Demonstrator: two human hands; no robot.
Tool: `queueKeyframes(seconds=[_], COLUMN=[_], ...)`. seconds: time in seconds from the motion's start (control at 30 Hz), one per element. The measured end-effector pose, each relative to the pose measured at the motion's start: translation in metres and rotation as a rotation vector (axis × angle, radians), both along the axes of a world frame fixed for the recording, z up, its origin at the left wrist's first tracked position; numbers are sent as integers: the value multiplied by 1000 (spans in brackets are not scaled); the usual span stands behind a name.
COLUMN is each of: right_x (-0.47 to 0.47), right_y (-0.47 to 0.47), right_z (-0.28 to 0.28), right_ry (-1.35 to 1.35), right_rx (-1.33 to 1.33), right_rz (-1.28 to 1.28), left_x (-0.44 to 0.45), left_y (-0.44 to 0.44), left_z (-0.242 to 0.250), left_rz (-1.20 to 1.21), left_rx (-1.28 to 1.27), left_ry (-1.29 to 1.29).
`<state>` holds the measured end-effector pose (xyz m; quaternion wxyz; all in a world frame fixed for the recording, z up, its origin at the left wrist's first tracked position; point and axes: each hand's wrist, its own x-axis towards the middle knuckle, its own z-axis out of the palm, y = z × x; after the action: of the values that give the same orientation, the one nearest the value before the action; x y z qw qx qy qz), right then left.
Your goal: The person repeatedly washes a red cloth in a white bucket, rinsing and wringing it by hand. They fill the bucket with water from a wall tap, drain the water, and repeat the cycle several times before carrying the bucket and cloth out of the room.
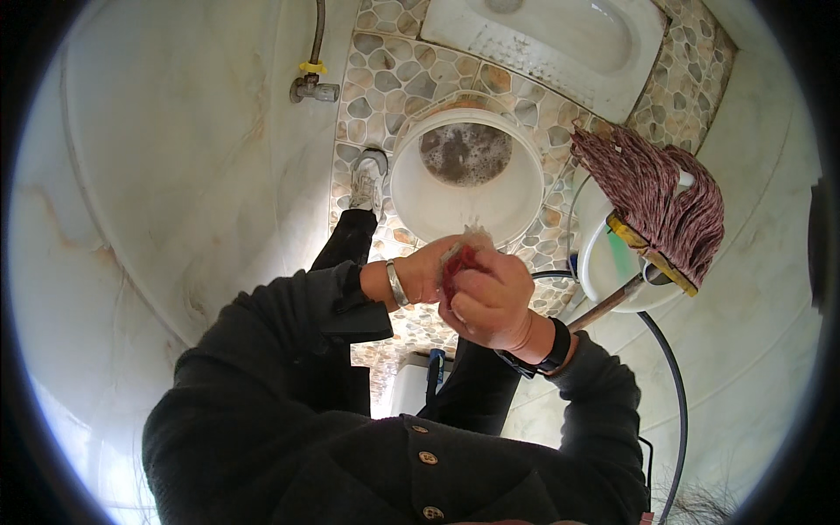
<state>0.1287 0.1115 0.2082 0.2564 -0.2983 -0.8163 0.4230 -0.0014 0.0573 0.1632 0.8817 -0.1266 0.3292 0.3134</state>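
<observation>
Both my hands meet above the near rim of a white plastic bucket, gripping a bunched wet red cloth. My left hand, with a silver bangle at the wrist, closes on the cloth's left side. My right hand, below a black wristband, has its fingers curled round the right side. Water drips from the cloth at the bucket's near edge. Murky, foamy water lies in the bottom of the bucket.
A red-and-white string mop rests over a second white bucket on the right. Beyond is a squat toilet. A wall valve is at the upper left; a black hose runs down the right.
</observation>
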Motion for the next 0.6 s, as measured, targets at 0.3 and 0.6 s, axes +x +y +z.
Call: queueKeyframes(seconds=[0.3, 0.6], right_x=[2, -2], right_y=[-7, 9], right_z=[-8, -45], right_ry=[10, -141], right_rx=[-38, -259], right_rz=[426, 402], left_x=[-3, -9], left_y=[-13, -46], left_z=[-32, -78], left_rz=[-225, -140], left_rx=[101, 574], left_ry=[-347, 260])
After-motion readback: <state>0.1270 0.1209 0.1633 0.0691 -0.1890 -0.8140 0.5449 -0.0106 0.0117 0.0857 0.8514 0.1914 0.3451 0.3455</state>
